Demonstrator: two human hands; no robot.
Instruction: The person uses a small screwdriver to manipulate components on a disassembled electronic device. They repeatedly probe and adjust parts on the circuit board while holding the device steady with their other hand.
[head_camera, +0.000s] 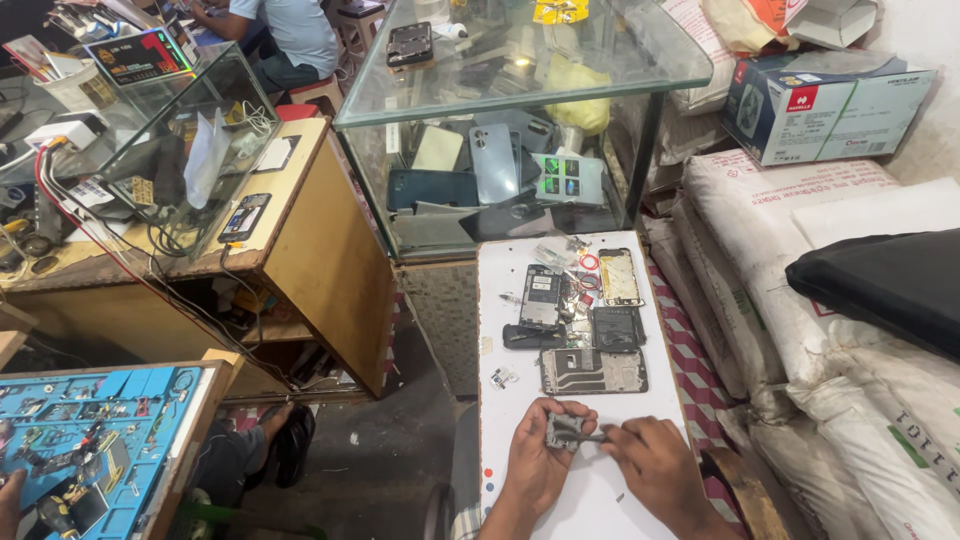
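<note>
At the near end of a white board (520, 400), below 1 stripped phone frame (594, 371), the left hand (538, 462) pinches a small grey phone part (566, 431) while the right hand (655, 468), fingers curled, presses a thin tool (597, 436) against it.

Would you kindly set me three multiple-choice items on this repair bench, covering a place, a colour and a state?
1. Where does the phone frame lie?
A. on the white board
B. inside the glass case
C. on the sacks

2. What colour is the work mat at lower left?
A. red
B. blue
C. yellow

3. What is the left hand doing?
A. resting flat
B. hanging free
C. holding a small grey part

Answers: A, it lies just beyond the hands; B, the mat is plainly blue; C, fingers curl around it while the right hand works at it.
</note>
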